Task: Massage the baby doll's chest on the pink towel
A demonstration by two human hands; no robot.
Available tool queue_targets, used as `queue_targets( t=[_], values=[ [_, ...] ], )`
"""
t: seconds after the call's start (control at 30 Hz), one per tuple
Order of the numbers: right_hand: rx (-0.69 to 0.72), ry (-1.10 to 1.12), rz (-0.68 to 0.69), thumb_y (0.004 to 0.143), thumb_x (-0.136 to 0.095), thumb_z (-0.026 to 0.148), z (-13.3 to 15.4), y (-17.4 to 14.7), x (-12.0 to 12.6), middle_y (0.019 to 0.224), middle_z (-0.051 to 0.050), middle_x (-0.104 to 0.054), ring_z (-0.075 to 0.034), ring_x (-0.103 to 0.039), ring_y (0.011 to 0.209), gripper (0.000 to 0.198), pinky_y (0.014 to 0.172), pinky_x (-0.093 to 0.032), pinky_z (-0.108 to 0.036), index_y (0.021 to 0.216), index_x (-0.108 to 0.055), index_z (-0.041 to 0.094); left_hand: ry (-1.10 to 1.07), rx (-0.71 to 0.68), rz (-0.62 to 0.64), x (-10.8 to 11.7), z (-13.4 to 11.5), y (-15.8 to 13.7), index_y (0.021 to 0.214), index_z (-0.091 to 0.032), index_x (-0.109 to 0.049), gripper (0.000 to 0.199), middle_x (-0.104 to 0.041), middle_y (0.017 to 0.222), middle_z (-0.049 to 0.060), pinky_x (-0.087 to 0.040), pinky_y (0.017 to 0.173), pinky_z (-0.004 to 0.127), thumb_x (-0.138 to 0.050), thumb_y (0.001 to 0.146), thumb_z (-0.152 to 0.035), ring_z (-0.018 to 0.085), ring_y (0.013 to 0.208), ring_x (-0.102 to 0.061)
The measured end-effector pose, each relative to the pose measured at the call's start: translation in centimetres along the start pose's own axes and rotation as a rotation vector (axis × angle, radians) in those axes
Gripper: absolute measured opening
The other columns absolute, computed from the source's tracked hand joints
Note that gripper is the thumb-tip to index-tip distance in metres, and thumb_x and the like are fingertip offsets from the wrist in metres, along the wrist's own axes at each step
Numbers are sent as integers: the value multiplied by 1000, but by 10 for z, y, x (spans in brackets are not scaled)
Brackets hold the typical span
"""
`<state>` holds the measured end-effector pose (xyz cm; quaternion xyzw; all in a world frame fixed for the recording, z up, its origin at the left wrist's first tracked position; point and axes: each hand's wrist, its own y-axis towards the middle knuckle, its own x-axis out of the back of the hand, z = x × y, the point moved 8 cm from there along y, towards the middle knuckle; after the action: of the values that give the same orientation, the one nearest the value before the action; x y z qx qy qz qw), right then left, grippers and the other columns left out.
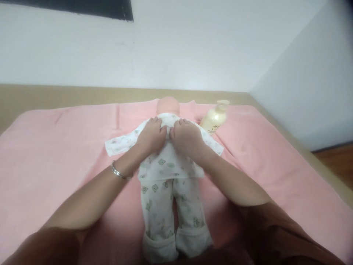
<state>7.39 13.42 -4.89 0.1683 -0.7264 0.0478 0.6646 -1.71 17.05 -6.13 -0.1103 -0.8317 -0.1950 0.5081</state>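
Note:
A baby doll (168, 105) in a white printed shirt (171, 162) and white printed trousers (158, 206) lies stretched out in front of me, its head pointing away. Only a smooth bald head shows, no face. My left hand (154, 134) rests on the upper part of the shirt, just below the neck, with curled fingers and the thumb bent inward pinching the cloth. Mirroring it, my right hand (186, 136) pinches the shirt close beside, the two thumbs nearly meeting in the middle. The doll's sleeves spread out to both sides.
A pale yellow pump bottle (215, 119) lies tilted on the pink sheet (55, 154), right of the doll's shoulder. The sheet covers a tan surface (91, 96) that meets a white wall (179, 51). A dark panel (104, 8) is at the upper left.

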Motion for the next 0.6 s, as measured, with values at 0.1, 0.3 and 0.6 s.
queue_targets(
  t=[0.1, 0.3, 0.6],
  values=[
    [23, -15, 11, 93, -38, 13, 3, -3, 0, 84, -16, -67, -28, -62, 84, 33, 78, -47, -41, 78, -67, 15, -9, 76, -36, -1, 13, 7, 105, -13, -61, 35, -66, 115, 18, -47, 108, 49, -30, 96, -27, 30, 117, -57],
    [-178, 254, -84, 100, -33, 29, -27, 14, -7, 118, -17, -68, -28, -61, 110, 39, 95, -48, -39, 111, -64, 8, -4, 48, -116, -2, 6, 1, 101, -15, -59, 33, -65, 111, 18, -46, 106, 49, -28, 96, -25, 31, 112, -57],
    [-187, 304, -102, 100, -33, 32, -27, 15, -14, 126, -19, -66, -29, -58, 118, 40, 103, -43, -39, 115, -61, 7, 3, 67, -112, -2, 10, 3, 106, -14, -59, 34, -65, 113, 17, -45, 108, 48, -29, 97, -27, 29, 114, -57]
  ],
)
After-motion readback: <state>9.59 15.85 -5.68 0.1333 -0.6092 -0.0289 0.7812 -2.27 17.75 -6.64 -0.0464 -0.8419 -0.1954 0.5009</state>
